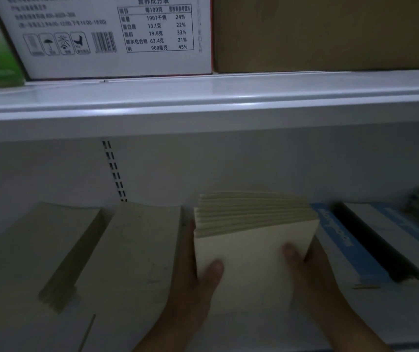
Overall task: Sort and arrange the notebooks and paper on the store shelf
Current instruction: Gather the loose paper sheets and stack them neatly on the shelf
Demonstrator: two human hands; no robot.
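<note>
Left hand (195,283) and right hand (312,273) gripped the cream stack (251,240) by its sides, thumbs curled over its face, tilted up above the shelf (406,316). Left of that stack, two tan piles (137,245) lay tidy. Right of it, the blue-edged notebooks (350,247) looked jumbled, so perhaps halfway.

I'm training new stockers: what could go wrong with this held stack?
The left hand and right hand grip the cream stack low at its sides, and its upper edges fan apart, so sheets could splay or slip out. It also stands close between the grey pile and the blue-edged packs, so pushing it in may bend corners.
</note>
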